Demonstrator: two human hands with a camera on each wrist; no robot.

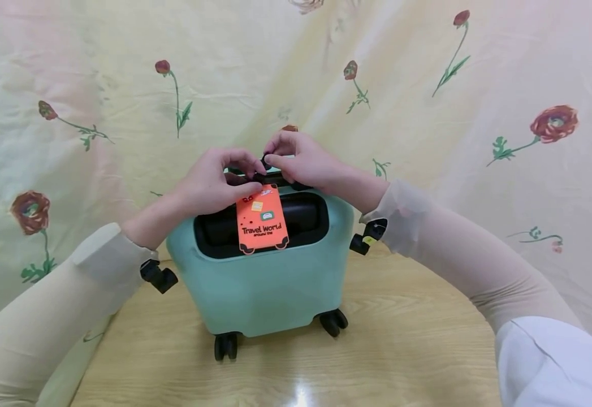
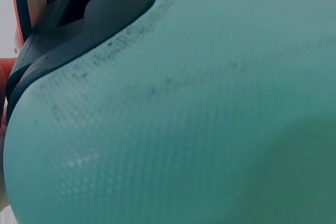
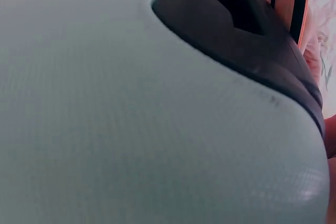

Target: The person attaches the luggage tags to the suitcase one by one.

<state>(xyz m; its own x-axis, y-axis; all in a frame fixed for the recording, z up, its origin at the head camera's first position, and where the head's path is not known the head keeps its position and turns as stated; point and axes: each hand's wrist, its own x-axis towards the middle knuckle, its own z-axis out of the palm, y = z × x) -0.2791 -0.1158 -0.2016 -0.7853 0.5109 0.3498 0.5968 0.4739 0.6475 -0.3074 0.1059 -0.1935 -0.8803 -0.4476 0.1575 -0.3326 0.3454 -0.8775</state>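
Note:
A mint-green suitcase (image 1: 275,294) stands upright on its black wheels. Over the black recess in its face hangs an orange luggage tag (image 1: 262,229) printed "Travel World around the". My left hand (image 1: 211,178) is at the tag's upper end, thumb along its top edge, pinching the black strap there. From the other side, my right hand (image 1: 308,163) pinches the small black strap end (image 1: 266,160) between thumb and fingertips, just above the black top handle. Both wrist views are mostly filled by the suitcase shell (image 2: 184,119), with the tag's edge (image 3: 302,14) peeking past the black handle mount (image 3: 236,35).
The suitcase stands on a wood-grain tabletop (image 1: 402,339). Behind it hangs a pale cloth (image 1: 255,73) with red flowers. Black wrist cameras (image 1: 159,275) sit at both cuffs, close beside the suitcase's sides.

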